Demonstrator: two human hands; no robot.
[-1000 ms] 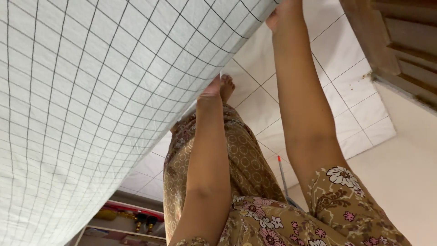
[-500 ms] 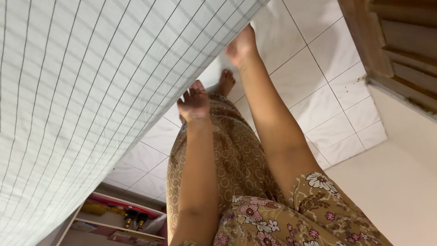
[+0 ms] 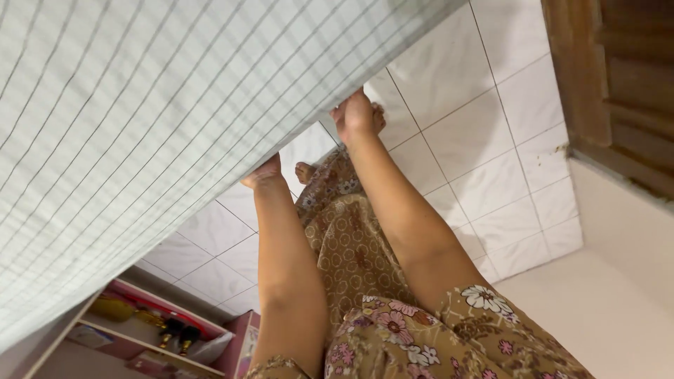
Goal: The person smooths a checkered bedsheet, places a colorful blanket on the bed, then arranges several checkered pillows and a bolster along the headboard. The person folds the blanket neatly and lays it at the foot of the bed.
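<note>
1. White mattress (image 3: 161, 119) with a thin dark grid pattern filled the frame from 9 to 12 o'clock, tilted, its lower edge running diagonally from lower left to upper right.
2. Left hand (image 3: 263, 173) was at that lower edge, just left of frame centre. Fingers went under the mattress and were hidden, so I could not tell whether they were curled or flat; the hand was touching the edge.
3. Right hand (image 3: 356, 114) was further along the same edge, toward 1 o'clock from the left hand. It was closed on the mattress edge, knuckles bunched, thumb side facing the camera.
4. Both bare forearms ran up from 6 o'clock to the edge, near each other but not touching.
5. Brown patterned garment (image 3: 358, 253) hung between the arms; floral sleeves showed at 5–6 o'clock.
6. One bare foot (image 3: 305, 170) showed just right of the left hand; toes of the other peeked out beside the right hand.
7. White tiled floor (image 3: 484, 112) covered 1–4 o'clock.
8. Wooden louvred door (image 3: 618, 84) stood at 2 o'clock.
9. Pink shelf unit (image 3: 175, 337) with small objects sat at 7 o'clock, below the mattress.
</note>
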